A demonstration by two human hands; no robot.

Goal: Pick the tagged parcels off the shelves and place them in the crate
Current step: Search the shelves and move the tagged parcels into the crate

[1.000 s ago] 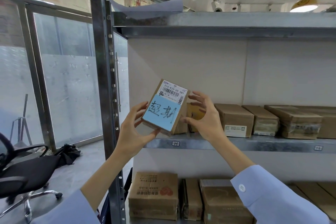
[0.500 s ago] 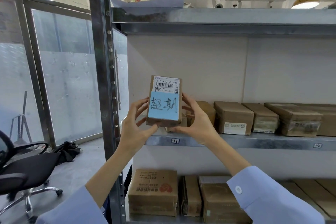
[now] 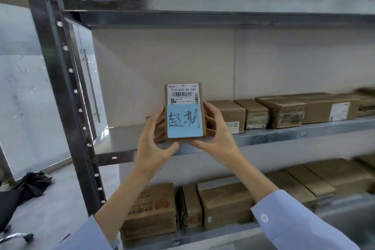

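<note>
Both hands clasp small brown cardboard parcel [image 3: 183,97]: left hand [image 3: 156,146] curls round left edge, thumb under bottom; right hand [image 3: 215,140] mirrors on right edge. Parcel upright, held just in front of grey metal shelf [image 3: 284,138], label side toward camera, likely so blue handwritten sticky tag [image 3: 184,122] can be read, pick confirmed. Crate not in view; placing not yet done.

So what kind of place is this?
Probably a parcel storeroom: grey metal shelving holds rows of brown cardboard parcels, and the held brown cardboard box carries a barcode label and blue handwritten note.
</note>
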